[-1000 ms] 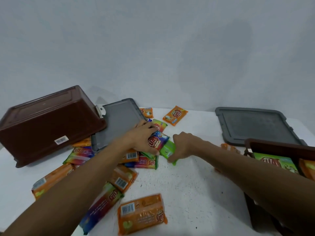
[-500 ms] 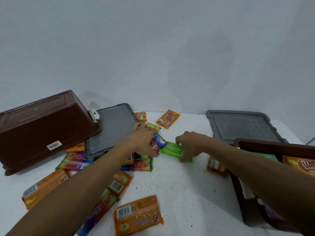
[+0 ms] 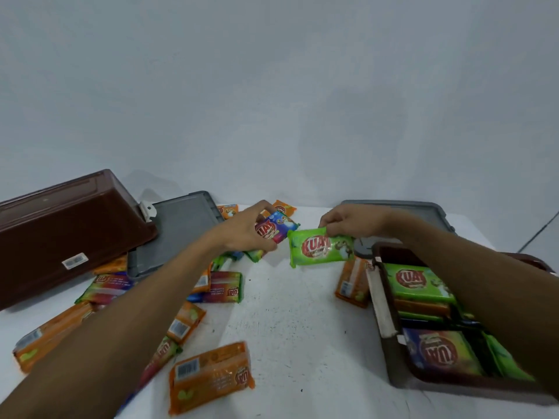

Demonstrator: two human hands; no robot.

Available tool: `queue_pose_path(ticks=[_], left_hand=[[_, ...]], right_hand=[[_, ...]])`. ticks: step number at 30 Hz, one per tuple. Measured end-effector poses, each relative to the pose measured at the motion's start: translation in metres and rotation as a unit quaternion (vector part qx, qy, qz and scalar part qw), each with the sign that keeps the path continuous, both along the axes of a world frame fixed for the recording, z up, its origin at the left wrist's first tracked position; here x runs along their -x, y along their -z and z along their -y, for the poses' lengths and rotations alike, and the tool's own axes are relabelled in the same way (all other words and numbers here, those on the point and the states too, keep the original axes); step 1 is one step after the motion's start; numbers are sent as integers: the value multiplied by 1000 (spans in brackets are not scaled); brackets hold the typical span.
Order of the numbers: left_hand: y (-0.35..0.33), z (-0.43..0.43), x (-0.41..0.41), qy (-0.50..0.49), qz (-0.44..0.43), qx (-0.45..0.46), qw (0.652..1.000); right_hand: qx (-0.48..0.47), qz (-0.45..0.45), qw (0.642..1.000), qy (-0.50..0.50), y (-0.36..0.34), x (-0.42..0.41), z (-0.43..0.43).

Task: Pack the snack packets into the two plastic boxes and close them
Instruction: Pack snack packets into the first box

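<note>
My right hand (image 3: 352, 220) pinches a green snack packet (image 3: 319, 247) by its top edge and holds it above the table. My left hand (image 3: 246, 228) grips a blue and purple packet (image 3: 273, 229), also lifted. An open brown box (image 3: 381, 309) at the right holds several green, orange and purple packets; my right forearm hides part of it. A second brown box (image 3: 63, 228) lies tipped upside down at the left. Several orange and multicoloured packets (image 3: 208, 378) lie loose on the white table (image 3: 302, 328).
One grey lid (image 3: 175, 231) lies beside the overturned box, partly under it. A second grey lid (image 3: 423, 211) lies behind the open box. An orange packet (image 3: 352, 282) leans against the open box's left wall. A pale wall rises behind the table.
Both hands have lifted off the table, each with a packet. The green packet has turned face up in my right hand. The view has dropped, showing more of the open box.
</note>
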State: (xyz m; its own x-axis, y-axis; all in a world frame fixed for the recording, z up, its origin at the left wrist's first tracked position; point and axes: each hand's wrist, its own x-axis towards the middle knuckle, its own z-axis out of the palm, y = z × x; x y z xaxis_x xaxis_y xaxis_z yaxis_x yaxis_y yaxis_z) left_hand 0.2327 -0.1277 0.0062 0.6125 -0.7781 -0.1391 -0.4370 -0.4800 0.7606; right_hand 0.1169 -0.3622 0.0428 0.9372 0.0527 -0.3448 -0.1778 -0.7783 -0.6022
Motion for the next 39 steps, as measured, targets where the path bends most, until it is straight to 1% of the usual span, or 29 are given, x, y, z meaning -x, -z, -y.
queue_pose_path(ticks=[3, 5, 7, 8, 10, 15, 19, 20, 21, 23, 24, 26, 28, 31, 34, 35, 37, 38, 39], left_hand=[[-19, 19, 24, 3, -75, 53, 996], [-28, 40, 43, -2, -108, 74, 991], [-33, 65, 64, 5, -109, 70, 992], [-34, 76, 74, 15, -92, 57, 994], [-35, 99, 98, 47, -60, 33, 997], [-37, 146, 160, 157, -33, 25, 987], [-26, 171, 189, 226, 12, -31, 974], [-21, 174, 195, 245, 33, -60, 967], [-15, 177, 200, 265, 68, -89, 958], [-7, 179, 210, 293, 155, -140, 933], [-5, 180, 213, 295, 185, -158, 924], [-4, 179, 217, 289, 218, -181, 914], [-5, 176, 219, 287, 222, -200, 910], [-7, 174, 224, 291, 171, -214, 917], [-8, 173, 226, 293, 153, -218, 918], [-8, 173, 225, 287, 146, -210, 923], [-8, 175, 223, 258, 154, -161, 940], [-8, 177, 221, 240, 189, -129, 943], [-9, 179, 219, 223, 243, -108, 938]], right_hand=[[-81, 8, 996, 39, -17, 33, 26], [-127, 12, 990, 65, -26, 60, 45], [-178, 15, 980, 84, -31, 91, 65], [-201, 12, 975, 95, -31, 107, 76], [-213, -2, 971, 105, -28, 142, 97], [-142, -18, 988, 64, -11, 216, 140], [-100, -59, 991, 59, -4, 251, 159], [-75, -68, 994, 45, 0, 255, 160], [-29, -69, 997, 23, 5, 255, 160], [91, -60, 994, -26, 13, 254, 155], [136, -56, 988, -43, 15, 253, 152], [171, -52, 982, -66, 17, 253, 148], [172, -57, 980, -83, 16, 257, 147], [173, -74, 977, -102, 15, 263, 150], [180, -76, 974, -117, 15, 264, 153], [175, -61, 976, -111, 15, 263, 154], [175, 22, 981, -84, 18, 258, 157], [190, 78, 976, -70, 21, 254, 159], [214, 124, 967, -60, 24, 249, 161]])
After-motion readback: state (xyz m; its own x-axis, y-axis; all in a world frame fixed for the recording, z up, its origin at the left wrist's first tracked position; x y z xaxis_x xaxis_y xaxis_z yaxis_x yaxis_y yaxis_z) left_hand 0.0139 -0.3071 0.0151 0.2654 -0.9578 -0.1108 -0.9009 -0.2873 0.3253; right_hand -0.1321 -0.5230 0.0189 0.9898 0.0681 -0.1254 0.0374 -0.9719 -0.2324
